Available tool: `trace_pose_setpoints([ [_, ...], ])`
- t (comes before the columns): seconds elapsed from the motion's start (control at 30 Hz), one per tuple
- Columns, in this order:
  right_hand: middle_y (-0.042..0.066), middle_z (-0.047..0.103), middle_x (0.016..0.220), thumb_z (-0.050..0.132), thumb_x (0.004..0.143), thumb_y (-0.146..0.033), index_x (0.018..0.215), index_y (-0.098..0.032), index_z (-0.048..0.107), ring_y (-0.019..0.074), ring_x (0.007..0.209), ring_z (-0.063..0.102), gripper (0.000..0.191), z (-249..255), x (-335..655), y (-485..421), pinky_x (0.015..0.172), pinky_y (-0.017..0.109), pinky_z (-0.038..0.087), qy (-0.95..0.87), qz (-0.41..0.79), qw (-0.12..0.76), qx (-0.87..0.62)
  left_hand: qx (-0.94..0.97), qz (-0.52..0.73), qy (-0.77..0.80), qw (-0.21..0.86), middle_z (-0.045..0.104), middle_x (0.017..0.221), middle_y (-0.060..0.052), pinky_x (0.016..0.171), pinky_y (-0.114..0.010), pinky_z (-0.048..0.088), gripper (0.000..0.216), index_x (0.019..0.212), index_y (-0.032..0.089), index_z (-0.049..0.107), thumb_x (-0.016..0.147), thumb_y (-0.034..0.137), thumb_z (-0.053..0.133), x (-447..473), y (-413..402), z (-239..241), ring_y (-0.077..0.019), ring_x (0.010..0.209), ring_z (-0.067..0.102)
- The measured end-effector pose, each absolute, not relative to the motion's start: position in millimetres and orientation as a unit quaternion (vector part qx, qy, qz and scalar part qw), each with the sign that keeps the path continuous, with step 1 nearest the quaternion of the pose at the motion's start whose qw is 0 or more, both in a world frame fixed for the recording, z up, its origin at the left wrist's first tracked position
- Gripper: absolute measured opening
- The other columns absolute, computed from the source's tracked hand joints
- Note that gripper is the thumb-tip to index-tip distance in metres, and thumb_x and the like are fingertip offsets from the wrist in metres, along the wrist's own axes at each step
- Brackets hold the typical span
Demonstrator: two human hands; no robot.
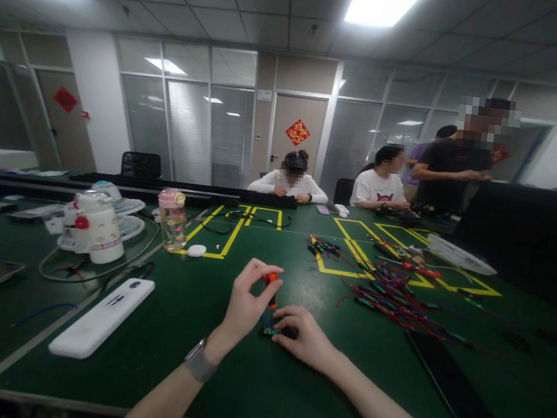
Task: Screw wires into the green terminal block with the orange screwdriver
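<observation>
My left hand [250,294], with a watch at the wrist, pinches the orange-and-black handle of a small screwdriver [273,291]. The screwdriver stands upright, its lower end over a small green circuit board [268,332] on the green table. Fingers of my right hand [305,336] are closed on the right end of this board and hold it against the tabletop. That hand covers part of the board, and I cannot make out the exact spot where the screwdriver's tip meets it.
Right of my hands lie a tangle of red and blue wires with small boards [390,292] and a black flat slab [457,387]. A white power strip-like case [102,316], a pink-lidded bottle [172,220] and a white jug [105,229] stand left. Co-workers [291,184] sit across the table.
</observation>
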State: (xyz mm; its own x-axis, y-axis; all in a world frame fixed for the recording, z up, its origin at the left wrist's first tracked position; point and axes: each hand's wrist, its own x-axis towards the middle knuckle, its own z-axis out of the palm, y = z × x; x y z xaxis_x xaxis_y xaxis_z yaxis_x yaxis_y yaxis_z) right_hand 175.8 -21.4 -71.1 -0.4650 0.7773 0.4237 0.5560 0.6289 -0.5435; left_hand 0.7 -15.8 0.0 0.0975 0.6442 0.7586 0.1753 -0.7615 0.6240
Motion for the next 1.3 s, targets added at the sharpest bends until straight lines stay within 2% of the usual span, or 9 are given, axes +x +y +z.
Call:
trace_pose_setpoints([
  [0.27, 0.007, 0.073, 0.102, 0.076, 0.068, -0.01, 0.076, -0.019, 0.075, 0.0222, 0.095, 0.067, 0.013, -66.3, 173.9, -20.9, 0.088, 0.035, 0.051, -0.817, 0.225, 0.348, -0.401, 0.707, 0.573, 0.259, 0.323, 0.064, 0.108, -0.009, 0.09, -0.033, 0.05, 0.027, 0.112, 0.018, 0.064, 0.096, 0.029, 0.046, -0.7, -15.1, 3.9, -0.0196, 0.101, 0.063],
  [0.37, 0.008, 0.073, 0.101, 0.076, 0.068, -0.009, 0.074, -0.018, 0.074, 0.0219, 0.094, 0.067, 0.011, -64.3, 172.4, -21.8, 0.087, 0.035, 0.051, -0.809, 0.234, 0.351, -0.41, 0.687, 0.58, 0.262, 0.351, 0.065, 0.1, -0.007, 0.085, -0.032, 0.052, 0.022, 0.107, 0.017, 0.065, 0.092, 0.029, 0.054, -1.4, -12.9, 4.3, -0.0185, 0.092, 0.065],
  [0.53, 0.007, 0.072, 0.102, 0.074, 0.069, -0.01, 0.071, -0.018, 0.072, 0.0213, 0.093, 0.066, 0.009, -61.1, 170.9, -23.9, 0.087, 0.035, 0.051, -0.797, 0.247, 0.343, -0.431, 0.677, 0.624, 0.303, 0.246, 0.056, 0.081, -0.001, 0.07, -0.025, 0.05, 0.008, 0.085, 0.018, 0.069, 0.08, 0.025, 0.069, -2.4, -8.6, 1.9, -0.0139, 0.075, 0.057],
  [0.63, 0.007, 0.072, 0.101, 0.075, 0.069, -0.011, 0.071, -0.018, 0.072, 0.0213, 0.093, 0.066, 0.008, -61.4, 170.7, -23.6, 0.086, 0.035, 0.051, -0.793, 0.252, 0.349, -0.431, 0.684, 0.613, 0.293, 0.266, 0.06, 0.09, -0.004, 0.074, -0.027, 0.05, 0.015, 0.095, 0.019, 0.071, 0.086, 0.027, 0.062, -3.3, -8.7, 3.4, -0.0154, 0.082, 0.06],
  [0.77, 0.007, 0.071, 0.099, 0.076, 0.069, -0.01, 0.07, -0.017, 0.073, 0.0213, 0.092, 0.066, 0.008, -63.0, 170.8, -22.5, 0.085, 0.034, 0.051, -0.794, 0.25, 0.355, -0.426, 0.688, 0.566, 0.246, 0.382, 0.066, 0.112, -0.011, 0.087, -0.035, 0.051, 0.031, 0.118, 0.018, 0.065, 0.095, 0.03, 0.047, -4.1, -11.1, 7.9, -0.021, 0.1, 0.065],
  [0.87, 0.008, 0.071, 0.099, 0.076, 0.068, -0.01, 0.072, -0.017, 0.073, 0.0217, 0.093, 0.066, 0.008, -63.8, 170.9, -22.2, 0.086, 0.034, 0.05, -0.795, 0.25, 0.357, -0.423, 0.683, 0.554, 0.245, 0.407, 0.068, 0.104, -0.01, 0.08, -0.033, 0.054, 0.032, 0.118, 0.016, 0.064, 0.092, 0.031, 0.053, -4.1, -11.7, 8.0, -0.0207, 0.093, 0.067],
  [1.03, 0.008, 0.071, 0.098, 0.077, 0.068, -0.011, 0.076, -0.018, 0.074, 0.0213, 0.093, 0.066, 0.011, -64.5, 170.4, -21.7, 0.087, 0.035, 0.051, -0.789, 0.259, 0.366, -0.419, 0.7, 0.591, 0.285, 0.283, 0.06, 0.088, -0.003, 0.069, -0.025, 0.052, 0.018, 0.099, 0.02, 0.071, 0.085, 0.029, 0.064, -3.4, -10.4, 3.1, -0.0144, 0.078, 0.061],
  [1.2, 0.007, 0.071, 0.097, 0.076, 0.069, -0.011, 0.07, -0.017, 0.072, 0.0209, 0.091, 0.066, 0.007, -65.0, 170.0, -21.5, 0.086, 0.034, 0.05, -0.784, 0.26, 0.367, -0.427, 0.707, 0.564, 0.245, 0.35, 0.063, 0.11, -0.008, 0.085, -0.031, 0.053, 0.033, 0.124, 0.021, 0.061, 0.095, 0.027, 0.048, -2.7, -12.8, 4.1, -0.0182, 0.098, 0.063],
  [1.3, 0.007, 0.07, 0.098, 0.077, 0.067, -0.011, 0.069, -0.017, 0.072, 0.0211, 0.091, 0.065, 0.008, -65.4, 170.6, -21.2, 0.086, 0.034, 0.05, -0.785, 0.264, 0.364, -0.427, 0.702, 0.565, 0.252, 0.354, 0.064, 0.102, -0.007, 0.081, -0.031, 0.054, 0.032, 0.122, 0.02, 0.063, 0.091, 0.028, 0.054, -3.2, -12.2, 4.6, -0.0179, 0.091, 0.064],
])
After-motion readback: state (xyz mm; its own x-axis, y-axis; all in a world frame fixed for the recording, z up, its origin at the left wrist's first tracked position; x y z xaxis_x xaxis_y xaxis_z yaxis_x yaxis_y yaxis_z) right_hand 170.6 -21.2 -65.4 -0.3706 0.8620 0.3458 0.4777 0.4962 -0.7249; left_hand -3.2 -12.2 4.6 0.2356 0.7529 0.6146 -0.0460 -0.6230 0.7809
